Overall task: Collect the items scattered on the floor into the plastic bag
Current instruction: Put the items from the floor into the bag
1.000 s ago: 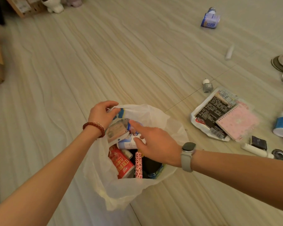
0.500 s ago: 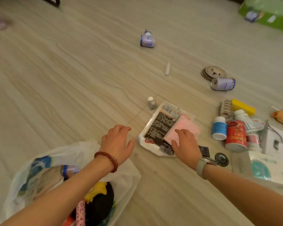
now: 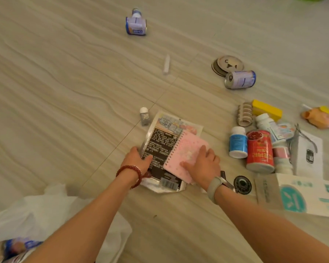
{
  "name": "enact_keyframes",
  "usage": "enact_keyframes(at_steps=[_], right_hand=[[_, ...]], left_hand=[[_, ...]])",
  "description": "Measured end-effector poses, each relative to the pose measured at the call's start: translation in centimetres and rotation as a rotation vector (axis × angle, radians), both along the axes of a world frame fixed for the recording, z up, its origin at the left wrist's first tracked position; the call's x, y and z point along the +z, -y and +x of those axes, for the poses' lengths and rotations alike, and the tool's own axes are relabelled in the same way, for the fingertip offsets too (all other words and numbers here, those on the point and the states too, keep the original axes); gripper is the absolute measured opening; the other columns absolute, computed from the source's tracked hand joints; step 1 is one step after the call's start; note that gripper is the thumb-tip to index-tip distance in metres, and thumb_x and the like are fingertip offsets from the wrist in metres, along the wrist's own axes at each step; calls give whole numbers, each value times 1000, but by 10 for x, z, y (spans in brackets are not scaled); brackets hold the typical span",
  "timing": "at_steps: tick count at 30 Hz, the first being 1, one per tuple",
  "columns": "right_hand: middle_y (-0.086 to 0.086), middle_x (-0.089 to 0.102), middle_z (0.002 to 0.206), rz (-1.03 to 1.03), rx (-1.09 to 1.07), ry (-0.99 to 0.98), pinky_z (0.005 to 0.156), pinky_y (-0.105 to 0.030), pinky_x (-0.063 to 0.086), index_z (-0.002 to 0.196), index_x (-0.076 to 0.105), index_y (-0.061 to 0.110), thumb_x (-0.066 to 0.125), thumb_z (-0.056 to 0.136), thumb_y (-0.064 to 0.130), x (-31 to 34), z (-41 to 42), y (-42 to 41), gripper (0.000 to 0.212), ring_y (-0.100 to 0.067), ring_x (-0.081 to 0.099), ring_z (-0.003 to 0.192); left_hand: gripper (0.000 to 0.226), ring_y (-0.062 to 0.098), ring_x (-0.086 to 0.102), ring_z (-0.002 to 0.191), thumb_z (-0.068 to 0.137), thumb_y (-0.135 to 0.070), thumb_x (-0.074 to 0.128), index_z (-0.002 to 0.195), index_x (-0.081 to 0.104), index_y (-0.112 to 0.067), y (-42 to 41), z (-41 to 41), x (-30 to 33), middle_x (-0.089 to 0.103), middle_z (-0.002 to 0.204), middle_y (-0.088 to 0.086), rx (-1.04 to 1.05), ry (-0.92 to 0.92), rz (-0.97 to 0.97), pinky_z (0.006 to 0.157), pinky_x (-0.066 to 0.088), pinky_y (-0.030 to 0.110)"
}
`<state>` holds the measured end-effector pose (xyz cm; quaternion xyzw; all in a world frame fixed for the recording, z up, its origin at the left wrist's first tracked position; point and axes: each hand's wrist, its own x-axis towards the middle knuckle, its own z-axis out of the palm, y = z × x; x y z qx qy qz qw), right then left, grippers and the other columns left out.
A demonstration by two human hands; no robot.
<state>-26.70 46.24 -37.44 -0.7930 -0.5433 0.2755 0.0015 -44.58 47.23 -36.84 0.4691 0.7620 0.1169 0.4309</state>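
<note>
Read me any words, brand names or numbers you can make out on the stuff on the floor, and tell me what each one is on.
No text reads fully.
Black packet under the left hand: dense white print, too blurred.
Red can: white characters, blurred.
Teal and white box: print too small.
Pink notebook under the right hand: pattern only.
Blue bottle: label unreadable.

Left hand (image 3: pixel 139 158) grips packet (image 3: pixel 160 147); right hand (image 3: pixel 203 166) presses pink notebook (image 3: pixel 186 152).
</note>
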Motion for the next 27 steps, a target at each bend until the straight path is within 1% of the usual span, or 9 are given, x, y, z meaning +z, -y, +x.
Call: enact_keyframes(at_steps=[4, 7, 11, 14, 15, 18, 21, 24, 27], right_hand=[[-18, 11, 150, 23, -167, -207, 112, -46, 20, 145, 5, 13, 69, 78, 31, 0, -3, -2, 94, -39, 13, 135], [-18, 12, 148, 51, -308, -330, 113, -49, 20, 145, 1, 9, 76, 72, 24, -1, -2, -4, 106, -39, 14, 135], [-18, 29, 139, 48, -384, -438, 108, -52, 31, 140, 17, 6, 81, 63, 32, 4, -9, -4, 103, -38, 28, 130], [-9, 55, 123, 55, -448, -678, 95, -48, 47, 125, 44, 11, 84, 35, 57, 10, -18, -1, 109, -32, 51, 116], [-5, 59, 119, 65, -462, -779, 93, -45, 48, 119, 49, 15, 84, 37, 56, 12, -22, 1, 98, -28, 55, 113], [-1, 60, 118, 93, -492, -1078, 92, -46, 46, 104, 52, 23, 77, 70, 22, 33, -42, 7, 42, -24, 56, 109], [-6, 53, 128, 116, -471, -1237, 91, -54, 49, 113, 45, 19, 80, 64, 20, 53, -68, 9, 60, -28, 57, 110], [-11, 43, 133, 191, -379, -1163, 91, -52, 50, 115, 46, 22, 84, 52, 33, 71, -96, 12, 74, -30, 51, 116], [-15, 42, 133, 211, -352, -1147, 92, -44, 49, 135, 32, 10, 72, 75, 8, 90, -123, 19, 72, -29, 49, 114]], left_hand=[[26, 22, 60, 82, 92, -26, 49, 114, 52, -11, -2, -2, 7, 64, 108, 7, -102, -81, 42, 75, 53, 34], [20, 18, 55, 66, 94, -19, 44, 111, 51, -10, 7, 1, 12, 64, 98, 9, -95, -41, 181, 56, 46, 23], [17, 16, 54, 76, 93, -13, 45, 108, 53, -12, 21, -8, 32, 60, 85, -1, -91, 43, 351, 62, 41, 24], [15, 19, 58, 81, 91, -10, 47, 101, 56, -16, 31, -22, 54, 61, 80, -4, -88, 148, 434, 70, 48, 30], [15, 20, 59, 82, 90, -8, 48, 98, 56, -18, 34, -27, 63, 61, 79, -4, -97, 169, 464, 74, 49, 32], [16, 21, 58, 78, 88, -7, 50, 91, 53, -23, 44, -47, 89, 60, 73, -4, -118, 171, 529, 74, 49, 34], [16, 4, 58, 69, 89, -4, 50, 89, 55, -19, 57, -74, 116, 61, 73, -1, -75, 219, 574, 65, 49, 21], [16, -7, 54, 62, 89, -5, 50, 88, 55, -20, 78, -109, 138, 60, 74, -6, -14, 202, 624, 58, 45, 8], [20, -8, 51, 57, 89, -6, 51, 79, 52, -24, 110, -145, 150, 56, 69, -4, 103, 108, 676, 54, 40, 5]])
